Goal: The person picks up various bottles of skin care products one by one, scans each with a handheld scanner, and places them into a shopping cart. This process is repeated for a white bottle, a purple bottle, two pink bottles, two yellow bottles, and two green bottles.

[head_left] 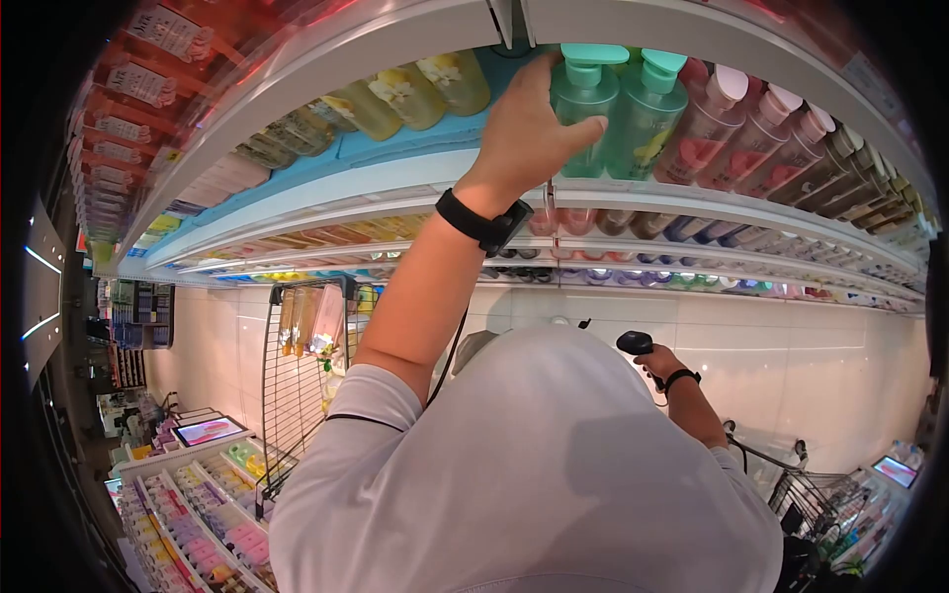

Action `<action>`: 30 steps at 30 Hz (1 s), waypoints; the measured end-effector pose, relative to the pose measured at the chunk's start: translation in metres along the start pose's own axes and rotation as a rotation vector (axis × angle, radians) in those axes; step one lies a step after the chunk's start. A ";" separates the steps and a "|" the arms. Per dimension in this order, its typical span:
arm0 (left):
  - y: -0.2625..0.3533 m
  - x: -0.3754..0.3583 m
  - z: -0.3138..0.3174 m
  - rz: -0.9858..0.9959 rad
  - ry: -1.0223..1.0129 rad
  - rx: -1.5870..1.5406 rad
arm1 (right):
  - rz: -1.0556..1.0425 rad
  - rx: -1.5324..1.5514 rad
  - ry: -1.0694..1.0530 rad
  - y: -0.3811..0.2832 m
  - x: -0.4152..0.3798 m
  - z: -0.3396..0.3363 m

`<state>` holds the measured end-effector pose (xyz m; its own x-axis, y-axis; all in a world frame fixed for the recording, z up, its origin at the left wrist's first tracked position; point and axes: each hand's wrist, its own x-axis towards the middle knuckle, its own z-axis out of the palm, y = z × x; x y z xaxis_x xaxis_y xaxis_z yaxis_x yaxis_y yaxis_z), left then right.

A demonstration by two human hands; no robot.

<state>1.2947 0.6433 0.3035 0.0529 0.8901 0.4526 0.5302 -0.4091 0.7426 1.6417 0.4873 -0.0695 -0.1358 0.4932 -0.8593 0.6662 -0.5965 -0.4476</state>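
Note:
My left hand (529, 124) is raised to the shelf and curls round a green pump bottle (589, 94). Its thumb lies across the front of the bottle, while the fingertips are partly hidden at the bottle's far side. A second green pump bottle (647, 109) stands right beside it, and pink bottles (700, 127) follow to the right. Lower down, on the right, my right hand (660, 364) is closed on the grip of a black handheld scanner (635, 343).
Yellow-green bottles (405, 97) line the shelf left of my left hand. Lower shelves (376, 222) hold more rows of bottles. A wire cart (297, 395) with goods in it stands at my left, near a display stand (188, 494). Another cart (806, 494) is behind me on the right.

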 end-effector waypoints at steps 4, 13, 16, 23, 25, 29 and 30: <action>0.006 -0.006 0.005 -0.002 0.073 0.120 | 0.003 0.021 0.007 -0.001 -0.005 0.001; 0.007 -0.010 0.010 0.095 0.181 0.229 | 0.008 0.003 0.010 -0.010 -0.015 0.002; 0.011 -0.012 0.010 0.026 0.157 0.188 | 0.003 0.032 0.009 -0.004 -0.007 0.007; -0.001 -0.024 -0.009 0.001 0.165 0.074 | -0.028 0.014 -0.001 -0.002 0.000 0.016; -0.008 -0.039 -0.029 -0.034 0.200 -0.035 | -0.024 0.001 0.006 -0.008 -0.006 0.017; -0.035 -0.103 -0.091 -0.127 0.345 -0.026 | 0.001 -0.002 -0.035 -0.010 -0.001 0.017; -0.045 -0.123 -0.108 -0.188 0.393 0.020 | -0.006 -0.010 -0.049 -0.002 0.010 0.018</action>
<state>1.1727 0.5308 0.2682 -0.3706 0.8029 0.4670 0.5165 -0.2398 0.8220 1.6257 0.4816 -0.0821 -0.1753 0.4646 -0.8680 0.6725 -0.5875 -0.4502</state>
